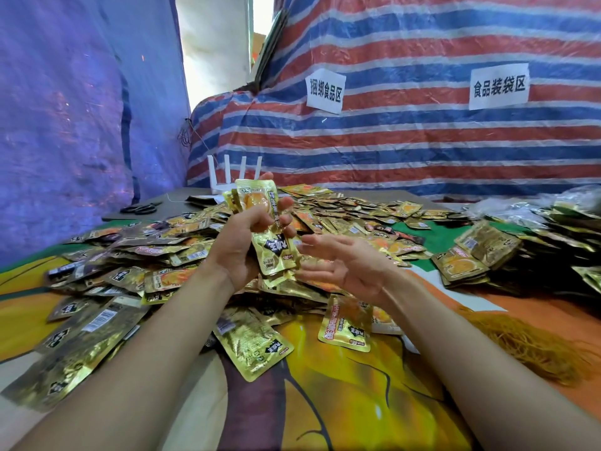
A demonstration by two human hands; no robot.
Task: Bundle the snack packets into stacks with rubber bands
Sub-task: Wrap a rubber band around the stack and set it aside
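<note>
Left hand (239, 252) holds a small stack of gold snack packets (260, 203) upright above the table (357, 402). The grip is closed round the stack's middle, thumb across the front. Right hand (344, 266) is just beside the stack's lower end, palm up, fingers spread, grip wide and holding nothing. No band visible on the stack.

The loose packets (156, 255) cover most of the table under and behind both hands. Rubber bands (533, 346) lie in a heap at the right, well apart from the hands. Finished-looking stacks (468, 258) sit far right; can't tell whether they carry bands. Scissors (138, 208) are at the far left edge.

Likely step: squaring up the stack before banding.

Risks:
- Foil is slick and the packets look fanned, top edges not aligned. With only one hand pinching mid-height, they could slide out or splay.
- The right hand has to reach across to the band heap, so the stack stays one-handed and may drop into the loose pile.
- The bands look tangled, so it may pull several at once.
- A band put on an uneven stack may roll off an end or crease the packets.
</note>
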